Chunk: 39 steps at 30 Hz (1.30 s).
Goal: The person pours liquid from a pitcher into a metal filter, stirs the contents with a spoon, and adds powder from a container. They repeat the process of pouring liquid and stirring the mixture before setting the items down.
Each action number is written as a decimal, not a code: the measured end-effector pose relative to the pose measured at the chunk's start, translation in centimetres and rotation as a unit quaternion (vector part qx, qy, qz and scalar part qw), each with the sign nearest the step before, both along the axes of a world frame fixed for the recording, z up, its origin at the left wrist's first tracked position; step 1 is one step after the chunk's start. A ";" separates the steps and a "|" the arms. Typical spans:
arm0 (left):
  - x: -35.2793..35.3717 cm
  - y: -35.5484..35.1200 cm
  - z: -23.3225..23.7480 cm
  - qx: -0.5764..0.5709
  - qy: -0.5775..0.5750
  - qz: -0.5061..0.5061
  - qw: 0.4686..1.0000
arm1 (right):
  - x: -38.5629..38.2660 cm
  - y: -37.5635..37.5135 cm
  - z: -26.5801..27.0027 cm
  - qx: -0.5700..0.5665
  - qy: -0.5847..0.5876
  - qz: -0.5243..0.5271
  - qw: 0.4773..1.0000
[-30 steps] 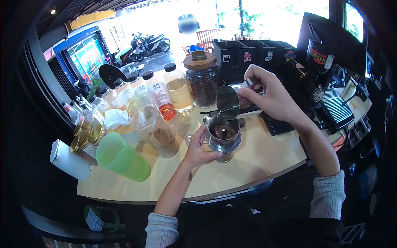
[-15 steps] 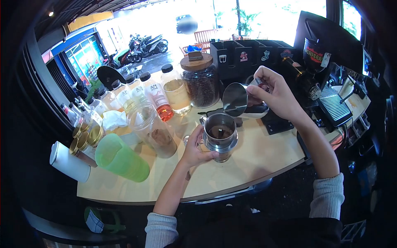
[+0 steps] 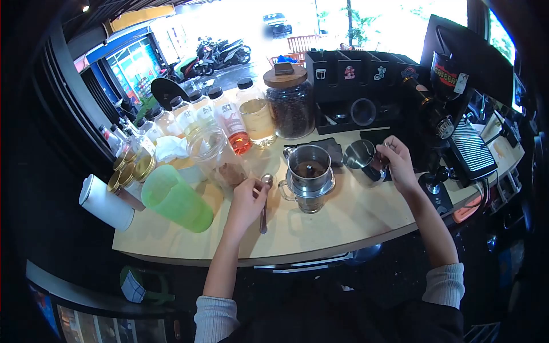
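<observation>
Holding the tilted pitcher (image 3: 359, 154) right of the metal filter (image 3: 310, 182) on its glass mug (image 3: 310, 204), mid-counter (image 3: 360, 214), right grip (image 3: 397, 162) could topple that stack by swinging left, as could left grip (image 3: 247, 201) (can't tell if closed on the spoon (image 3: 263, 220)) by catching the mug's handle.

A metal filter (image 3: 309, 181) stood on a glass mug (image 3: 310, 205). Right of the filter, the right hand (image 3: 397, 162) held a metal pitcher (image 3: 358, 154) by its handle. Left of the filter, the left hand (image 3: 247, 201) was at a spoon (image 3: 263, 220), contact unclear. Behind the filter stood a bean jar (image 3: 290, 111).
</observation>
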<state>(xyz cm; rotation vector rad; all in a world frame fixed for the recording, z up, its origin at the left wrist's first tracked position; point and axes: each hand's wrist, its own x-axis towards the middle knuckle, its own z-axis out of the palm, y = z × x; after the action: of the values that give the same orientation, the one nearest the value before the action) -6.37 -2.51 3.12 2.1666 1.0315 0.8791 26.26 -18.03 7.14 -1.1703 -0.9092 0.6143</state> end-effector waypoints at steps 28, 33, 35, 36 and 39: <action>1.6 -4.1 8.1 -0.277 -0.365 -0.179 0.871 | -8.7 -3.6 4.4 0.093 -0.403 0.061 0.908; 5.0 -5.5 9.7 -0.249 -0.325 -0.208 0.888 | -12.5 -3.1 6.6 0.209 -0.652 0.141 0.715; 5.6 -5.9 10.2 -0.231 -0.318 -0.219 0.893 | -12.3 -2.6 6.7 0.226 -0.672 0.118 0.695; 5.7 -5.4 9.8 -0.214 -0.319 -0.239 0.892 | -11.9 -2.5 7.1 0.266 -0.666 0.077 0.693; 5.4 -4.9 8.8 -0.140 -0.366 -0.235 0.889 | -11.0 -3.3 8.9 0.275 -0.586 0.018 0.762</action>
<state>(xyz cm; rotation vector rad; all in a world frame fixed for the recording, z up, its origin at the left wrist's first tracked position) -0.97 -7.36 11.88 1.5171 0.2172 1.0895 15.24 -21.34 16.01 -0.9042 -2.0034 -0.4899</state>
